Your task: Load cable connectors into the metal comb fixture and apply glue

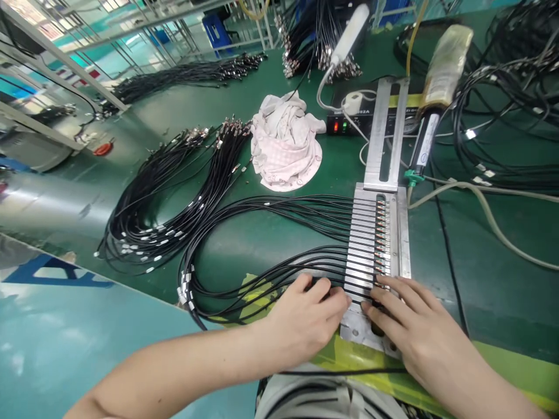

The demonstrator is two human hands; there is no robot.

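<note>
A slotted metal fixture [362,233] lies on the green bench with several thin black cables [279,209] laid side by side in its grooves, their copper ends lined up along a slot [382,233]. My left hand [305,320] rests at the fixture's near left edge, fingers curled and pinching a black cable there. My right hand [414,326] lies on the fixture's near end, fingers pressed together over the last cable ends. What lies under the fingertips is hidden.
A loose bundle of black cables [166,209] lies to the left, more bundles [192,73] further back. A crumpled pink-white cloth [286,142] sits behind the fixture. A black control box [349,119], a taped hanging tool [437,93] and a grey hose [489,218] stand right.
</note>
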